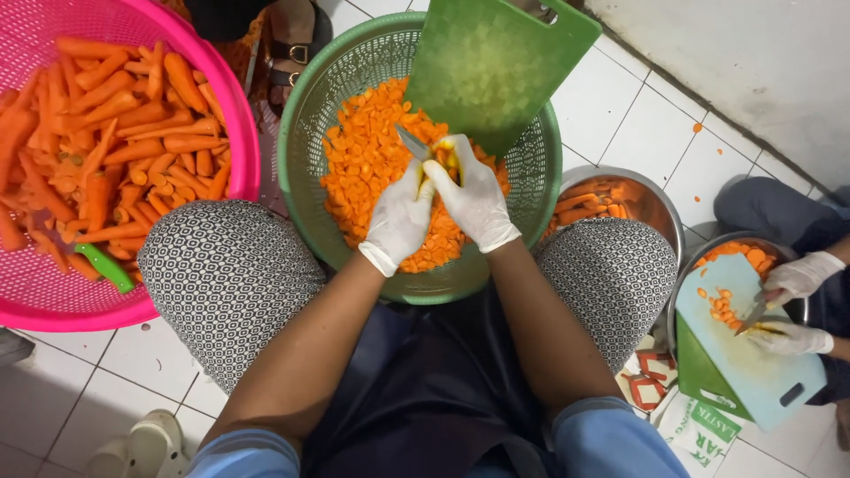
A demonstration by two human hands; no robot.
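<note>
Knife (411, 142) held in my gloved hands over the green basket (305, 133), blade pointing far and left above the heap of carrot slices (363, 168). My left hand (400, 219) and right hand (474, 196) are pressed together, both closed around the knife's yellow handle. A green cutting board (496, 62) leans on the basket's far rim. Left: pink basket (243, 150) of whole peeled carrots (106, 124). Right: steel bowl (660, 208) with carrot pieces; beyond it, another person's gloved hands (797, 305) cut carrot on a pale blue board (753, 372). White tiled floor (646, 124) beneath.
</note>
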